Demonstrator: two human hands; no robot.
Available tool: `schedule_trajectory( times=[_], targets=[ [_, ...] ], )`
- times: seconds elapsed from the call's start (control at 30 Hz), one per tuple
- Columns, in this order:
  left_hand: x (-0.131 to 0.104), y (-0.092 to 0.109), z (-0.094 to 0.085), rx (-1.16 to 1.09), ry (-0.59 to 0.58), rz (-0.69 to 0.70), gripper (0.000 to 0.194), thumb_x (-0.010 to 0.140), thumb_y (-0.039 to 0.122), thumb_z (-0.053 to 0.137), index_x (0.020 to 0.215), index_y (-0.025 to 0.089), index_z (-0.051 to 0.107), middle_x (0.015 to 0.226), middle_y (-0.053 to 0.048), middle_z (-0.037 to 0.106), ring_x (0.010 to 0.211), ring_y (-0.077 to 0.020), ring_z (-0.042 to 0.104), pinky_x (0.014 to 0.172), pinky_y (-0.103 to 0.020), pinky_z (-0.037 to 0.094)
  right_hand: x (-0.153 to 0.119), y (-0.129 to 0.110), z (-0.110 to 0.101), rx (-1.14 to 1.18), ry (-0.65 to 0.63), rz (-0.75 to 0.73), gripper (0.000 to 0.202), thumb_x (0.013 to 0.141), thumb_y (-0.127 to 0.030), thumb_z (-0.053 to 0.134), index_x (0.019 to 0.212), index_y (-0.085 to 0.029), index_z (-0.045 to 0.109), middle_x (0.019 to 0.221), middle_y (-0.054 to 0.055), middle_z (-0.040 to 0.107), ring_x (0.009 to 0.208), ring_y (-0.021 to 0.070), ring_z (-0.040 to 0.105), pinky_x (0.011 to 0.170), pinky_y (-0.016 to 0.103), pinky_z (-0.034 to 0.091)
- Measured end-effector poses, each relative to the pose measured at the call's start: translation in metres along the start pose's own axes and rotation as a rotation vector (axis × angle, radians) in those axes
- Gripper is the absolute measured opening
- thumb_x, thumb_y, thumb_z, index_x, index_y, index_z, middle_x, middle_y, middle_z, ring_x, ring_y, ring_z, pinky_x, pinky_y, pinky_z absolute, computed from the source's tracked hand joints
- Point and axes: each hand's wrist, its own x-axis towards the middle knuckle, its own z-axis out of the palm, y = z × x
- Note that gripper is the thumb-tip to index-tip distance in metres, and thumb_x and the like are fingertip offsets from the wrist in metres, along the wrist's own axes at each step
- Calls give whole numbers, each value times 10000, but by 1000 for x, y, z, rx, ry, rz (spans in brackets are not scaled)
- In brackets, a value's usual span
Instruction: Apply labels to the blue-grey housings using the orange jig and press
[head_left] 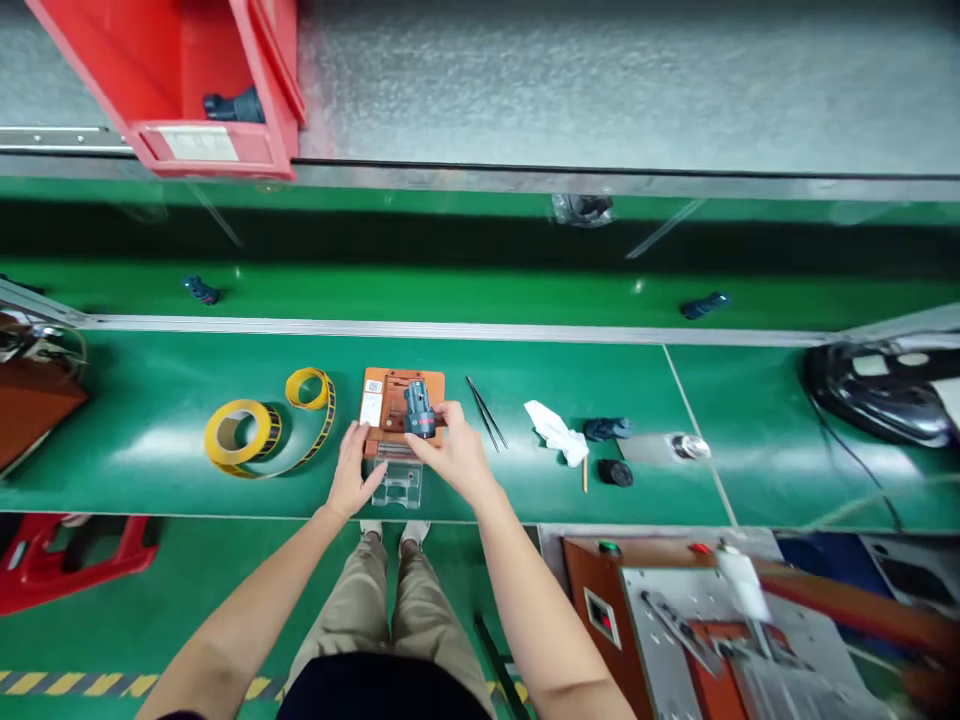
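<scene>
Tweezers [486, 410] beside orange fixture [394, 400]

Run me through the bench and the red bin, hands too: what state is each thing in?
Left hand: open, at the left edge of the orange fixture.
Right hand: closed around the dark blue part.
Dark blue part: held over the fixture.
Clear cover: seemingly folded open.
Yellow tape roll: partly unwound.
Tweezers: lying flat, legs apart.
White cloth: crumpled.
Red bin: open, a dark piece inside.
</scene>
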Motion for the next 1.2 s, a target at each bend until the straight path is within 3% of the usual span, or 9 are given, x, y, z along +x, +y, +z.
schedule_trajectory(
  times=[0.1,0.2,0.33,0.47,0.57,0.77,0.93,1.07,1.2],
  targets=[
    [-1,64,-19,-127,178,-256,536,953,459,530,1420,198,493,1445,-174,528,1413,-313,415,1193,-549,287,-54,-16,-33,70,-14,-37,502,758,-398,757,1149,-220,497,1030,71,709,950,245,697,836,390,543],
    [12,137,-37,-563,-64,-392,467,952,494,532,1352,256,565,1326,-118,641,1216,-266,606,1056,-451,464,-97,-22,-55,80,-9,-131,475,771,-342,753,1171,-217,530,1111,95,696,1030,256,676,896,411,534],
    [37,211,-44,-913,-468,-409,485,840,426,727,1267,214,638,1227,-120,706,1157,-265,643,955,-379,524,-137,-23,-83,124,61,-169,479,772,-327,765,1190,-220,556,1153,104,679,1051,252,653,930,422,526],
    [47,263,-37,-956,-509,-323,404,805,365,774,1160,189,693,1160,-114,733,1069,-232,666,925,-338,527,-163,-28,-117,418,104,-41,448,820,-382,716,1202,-224,545,1133,83,675,932,199,672,854,378,555],
    [45,294,-30,-986,-532,-254,397,814,346,770,1172,194,690,1172,-112,734,1027,-213,680,922,-322,520,-177,-34,-134,717,21,74,332,875,-463,631,1082,-222,535,854,6,662,587,110,587,534,248,491],
    [44,324,-20,-1101,-659,-264,406,782,334,799,1147,189,698,1124,-120,751,932,-220,708,864,-347,539,-187,-53,-143,1170,147,211,359,790,-495,671,855,-241,424,629,-104,400,419,19,240,385,147,92],
    [56,328,-17,-1082,-652,-209,372,772,365,794,1087,195,694,1035,-91,745,893,-202,680,797,-314,526,-181,-73,-147,1308,151,239,375,828,-566,623,891,-247,439,614,-91,422,424,31,235,383,141,80],
    [66,330,-20,-979,-417,-79,236,817,427,719,867,205,655,764,11,625,705,-136,553,662,-248,452,-172,-92,-136,1433,-60,297,488,867,-702,498,972,-225,484,562,-75,455,427,44,179,374,148,85],
    [78,330,-42,-718,-325,-9,278,883,420,617,719,203,562,693,36,492,666,-127,457,641,-248,379,-165,-110,-114,1208,129,312,537,855,-742,509,964,-217,504,638,-30,538,472,56,297,389,146,128]
  ],
)
